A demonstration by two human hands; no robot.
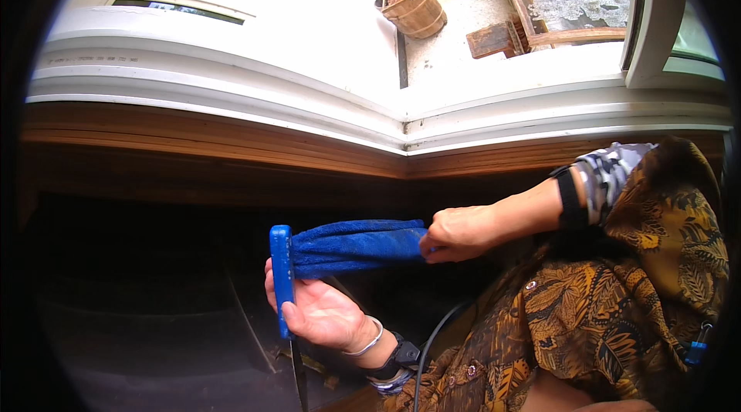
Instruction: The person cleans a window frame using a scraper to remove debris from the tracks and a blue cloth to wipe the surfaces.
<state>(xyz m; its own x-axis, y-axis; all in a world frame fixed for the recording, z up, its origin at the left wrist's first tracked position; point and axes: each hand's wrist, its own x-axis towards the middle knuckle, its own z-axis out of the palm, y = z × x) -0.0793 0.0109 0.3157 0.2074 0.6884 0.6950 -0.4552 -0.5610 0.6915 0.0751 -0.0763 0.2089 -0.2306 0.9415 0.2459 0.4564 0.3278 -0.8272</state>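
Observation:
My left hand [327, 310], palm up, holds the blue plastic handle [282, 279] of a bladed tool between thumb and fingers. The handle stands nearly upright in the picture, and its narrow dark blade [299, 374] runs down past the lower edge; the exact kind of tool cannot be told. A bunched blue cloth [359, 247] stretches from the handle to my right hand [460, 235], which grips its right end. The cloth's left end lies against the handle, above my left palm; how it is held there is hidden.
A white window frame [509, 105] and wooden ledge [231, 151] meet in a corner beyond my hands. Outside are a wooden barrel [425, 15], a wooden box [489, 41] and a wood-framed panel [579, 6]. A grey cable [425, 345] hangs beside my left wrist.

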